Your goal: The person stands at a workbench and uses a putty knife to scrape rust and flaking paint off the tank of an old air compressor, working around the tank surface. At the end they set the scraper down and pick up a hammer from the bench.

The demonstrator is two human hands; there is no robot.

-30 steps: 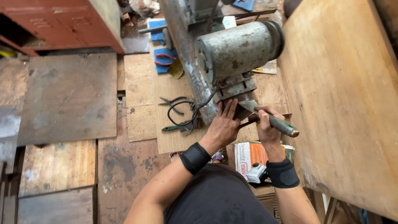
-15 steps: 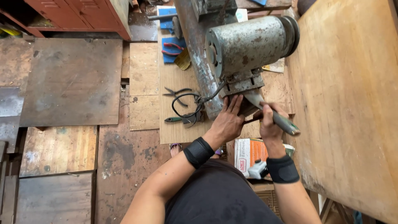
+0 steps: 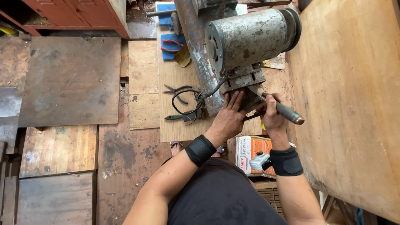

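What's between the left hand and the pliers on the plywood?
In the head view, a loop of black cable and a green-handled tool lie on the plywood between the left hand and the pliers.

Bright, even daylight; soft shadows, sharp focus, slight wide-angle edge distortion.

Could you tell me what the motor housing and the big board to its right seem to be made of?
The motor housing looks like painted metal: grey, chipped, with rust spots. The board looks like bare wood, with pale grain lines. The tool in the right hand seems to have a dull metal handle.
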